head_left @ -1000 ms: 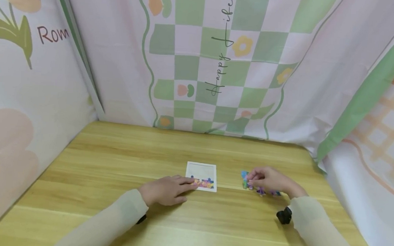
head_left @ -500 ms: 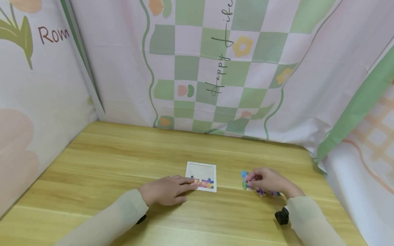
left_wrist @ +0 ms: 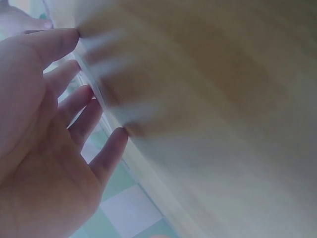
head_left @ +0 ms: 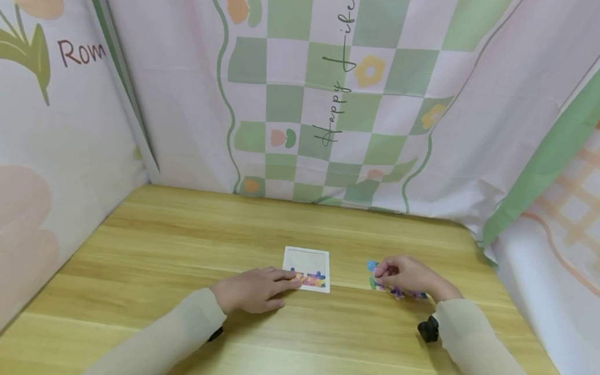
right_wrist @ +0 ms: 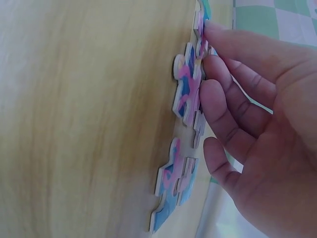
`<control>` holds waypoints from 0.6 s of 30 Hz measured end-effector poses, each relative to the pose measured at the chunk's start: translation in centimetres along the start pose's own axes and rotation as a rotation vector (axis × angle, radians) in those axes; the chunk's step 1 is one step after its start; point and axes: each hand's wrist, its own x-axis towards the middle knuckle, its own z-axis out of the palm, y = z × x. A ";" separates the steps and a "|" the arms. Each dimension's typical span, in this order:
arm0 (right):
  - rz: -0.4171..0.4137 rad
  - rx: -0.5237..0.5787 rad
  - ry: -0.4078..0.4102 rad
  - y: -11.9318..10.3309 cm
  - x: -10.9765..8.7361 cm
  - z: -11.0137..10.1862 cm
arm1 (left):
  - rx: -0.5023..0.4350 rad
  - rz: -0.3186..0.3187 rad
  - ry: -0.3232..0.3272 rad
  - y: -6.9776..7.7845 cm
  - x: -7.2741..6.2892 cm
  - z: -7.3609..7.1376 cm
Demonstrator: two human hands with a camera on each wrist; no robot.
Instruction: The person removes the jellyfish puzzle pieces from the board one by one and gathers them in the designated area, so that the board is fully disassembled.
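In the head view, the left grip (head_left: 253, 289), fingers spread, rests on the near left part of the white puzzle frame (head_left: 328, 271), presumably steadying it on the desk (head_left: 209, 222). Fitted pieces (head_left: 314, 280) line its near end; loose pieces (head_left: 372, 266) lie to the right, probably kept apart for easy picking.

The left wrist view shows the straight fingers from the palm side, the frame barely readable.

In the right wrist view, the right grip (right_wrist: 265, 99) seems to pinch a pinkish piece (right_wrist: 198, 27) between thumb and fingertip; thick edges and a gap between clusters appear, largely hidden from above.
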 end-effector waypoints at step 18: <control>-0.025 0.002 -0.002 -1.7 0.6 0.3 | -0.008 0.022 0.137 0.2 0.8 -0.4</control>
